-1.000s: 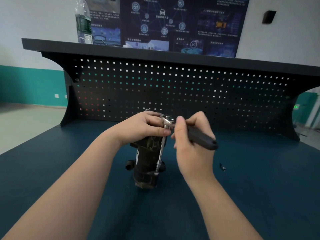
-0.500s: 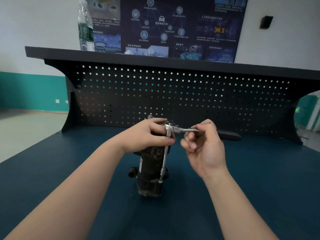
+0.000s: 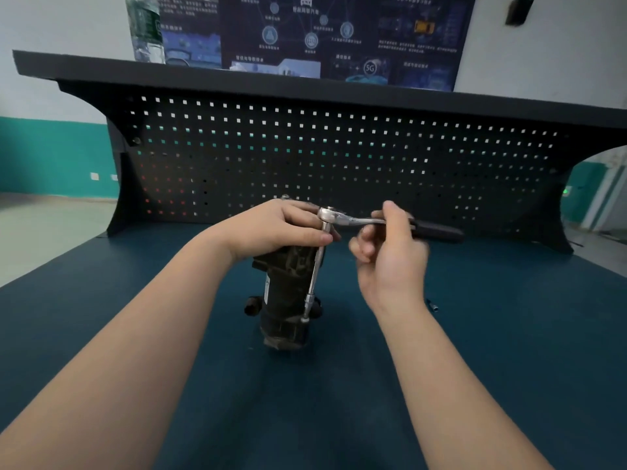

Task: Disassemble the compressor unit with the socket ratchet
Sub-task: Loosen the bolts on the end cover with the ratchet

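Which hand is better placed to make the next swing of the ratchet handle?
Right. The right hand already holds the ratchet by its handle, while the left hand grips the top of the compressor and steadies the extension bar.

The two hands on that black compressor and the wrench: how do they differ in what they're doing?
The left hand wraps over the top of the upright compressor unit and steadies it; the right hand grips the socket ratchet by its metal shank. The left sits at the ratchet's head, the right further along the handle. Both are bare.
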A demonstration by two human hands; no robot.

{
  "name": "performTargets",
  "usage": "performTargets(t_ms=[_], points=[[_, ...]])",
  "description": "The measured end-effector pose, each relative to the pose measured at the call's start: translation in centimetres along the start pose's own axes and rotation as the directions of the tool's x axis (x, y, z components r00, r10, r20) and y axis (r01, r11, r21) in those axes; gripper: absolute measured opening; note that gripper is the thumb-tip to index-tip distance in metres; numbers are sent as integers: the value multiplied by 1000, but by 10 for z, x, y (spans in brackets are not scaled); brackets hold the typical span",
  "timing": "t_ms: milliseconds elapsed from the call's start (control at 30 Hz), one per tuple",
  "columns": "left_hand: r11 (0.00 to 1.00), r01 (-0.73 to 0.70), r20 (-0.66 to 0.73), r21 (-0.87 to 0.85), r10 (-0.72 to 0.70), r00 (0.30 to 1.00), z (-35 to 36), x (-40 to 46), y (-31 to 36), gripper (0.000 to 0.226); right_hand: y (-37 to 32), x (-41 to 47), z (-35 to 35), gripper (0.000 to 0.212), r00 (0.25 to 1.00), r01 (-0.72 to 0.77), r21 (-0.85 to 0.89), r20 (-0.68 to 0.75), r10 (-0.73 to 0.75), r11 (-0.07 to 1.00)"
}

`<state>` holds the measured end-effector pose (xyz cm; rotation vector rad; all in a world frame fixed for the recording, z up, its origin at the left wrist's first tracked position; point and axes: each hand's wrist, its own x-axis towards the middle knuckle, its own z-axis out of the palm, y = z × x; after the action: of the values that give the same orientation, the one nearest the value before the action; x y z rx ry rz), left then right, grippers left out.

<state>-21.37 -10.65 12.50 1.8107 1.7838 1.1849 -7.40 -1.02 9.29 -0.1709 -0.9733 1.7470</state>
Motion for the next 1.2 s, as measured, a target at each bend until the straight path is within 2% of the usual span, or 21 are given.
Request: performTargets(t_ms=[67,133,167,233,300,333,367,433,500,567,600,667,733,767,833,900,933,967,1067,1133,1200], points=[[999,-2,-34,-35,1,999,2,2,-3,27,-1,10,0,25,974,-225,158,24,224,961],[999,-7,-64,-52,3,998,3,3,-5,28,-2,15,1,25,965,-263,173,54,257,949],[999,-6,-73,-47,3,997,3,4,-7,27,-2,13,2,25,980,-196,116,58,190,974],[999,-8,-77,-45,4,997,5,4,-6,23,-1,-2,3,29,976,202,-171,117,-184,964],[998,-16,-65,-66,12,998,6,3,-5,18,4,-17,4,31,769,638,-385,371,-521,667],[997,-18,-56,-77,14,998,5,2,-4,18,6,-20,4,30,688,725,-405,472,-552,557],[996,-18,-42,-83,15,999,4,1,-4,20,5,-18,5,30,679,733,-419,499,-539,536],[998,-7,-10,-67,6,1000,1,-1,-3,26,-1,-9,7,31,821,548,-356,403,-405,757],[998,5,-7,-61,-5,1000,1,-1,-3,30,-6,2,3,30,943,160,-101,310,-121,982],[997,16,-32,-75,-18,999,2,0,-3,32,-4,13,-3,27,939,-233,120,287,191,965],[997,15,-38,-79,-18,999,2,0,-4,33,-3,17,-4,26,914,-345,188,291,284,920],[996,11,-37,-84,-14,999,3,2,-5,31,0,22,-5,26,912,-374,210,260,317,903],[996,10,-54,-92,-15,998,4,4,-6,26,-1,17,-4,27,964,-154,67,227,135,986],[995,6,-68,-97,-12,998,5,4,-6,24,-2,9,-4,27,968,65,-73,246,-45,995],[995,-17,-77,-97,10,997,4,4,-6,17,-1,-7,-1,25,825,531,-337,414,-385,777],[994,-34,-51,-99,29,998,2,2,-6,14,0,-17,2,27,690,714,-412,551,-470,566],[995,-31,-31,-96,28,999,0,0,-6,15,-1,-18,4,31,714,693,-437,525,-464,573],[996,-20,-8,-89,20,1000,-2,-1,-5,19,-3,-17,6,32,783,610,-435,455,-423,662],[998,14,33,-67,-11,999,-6,-2,-4,28,-7,-5,9,22,958,172,-145,254,-131,974],[997,16,6,-74,-15,1000,-5,0,-5,29,-6,7,7,25,973,-120,56,207,106,991],[996,17,-28,-89,-19,999,-3,2,-7,29,-7,17,7,31,956,-248,120,190,223,961]])
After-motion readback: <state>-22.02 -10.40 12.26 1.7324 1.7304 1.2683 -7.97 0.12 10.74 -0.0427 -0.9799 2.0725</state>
